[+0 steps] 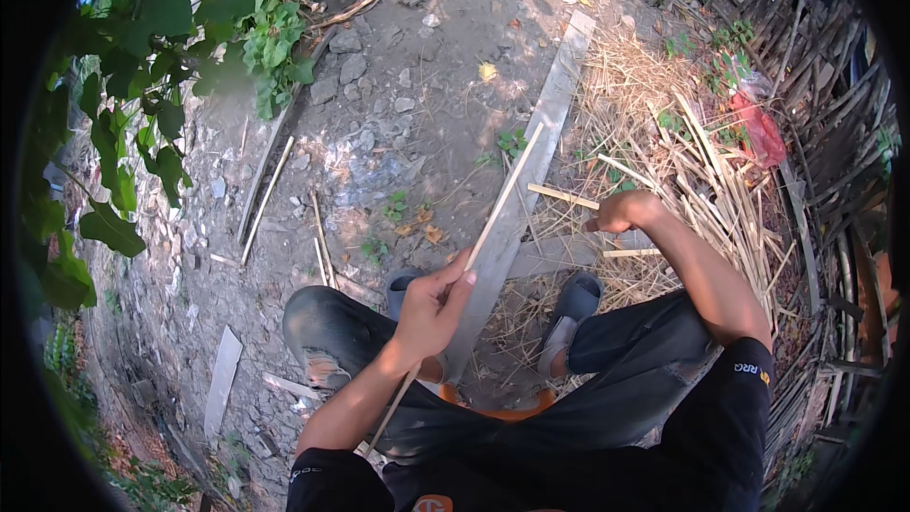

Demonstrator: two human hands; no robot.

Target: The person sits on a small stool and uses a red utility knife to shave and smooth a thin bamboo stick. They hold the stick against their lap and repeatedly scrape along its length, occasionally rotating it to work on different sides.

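Observation:
A long, thin bamboo strip (506, 197) slants across the middle, pinched in my left hand (434, 311) between thumb and fingers. Its lower end runs back under my left forearm, past my thigh. My right hand (627, 211) is closed, over the straw at the right; what its fingers hold, if anything, is hidden. A short pale strip (564, 195) reaches up to those fingers, and I cannot tell whether it is gripped or lies behind them. Below that hand is another short strip (630, 252). Between my feet a long grey board (540, 147) extends away from me.
A heap of split bamboo strips (725, 190) and straw shavings (626, 85) covers the ground at right, near a red plastic bag (756, 128). Stacked sticks (834, 104) line the right edge. Leafy branches (123, 133) hang at left over stony ground. I sit on something orange (512, 412).

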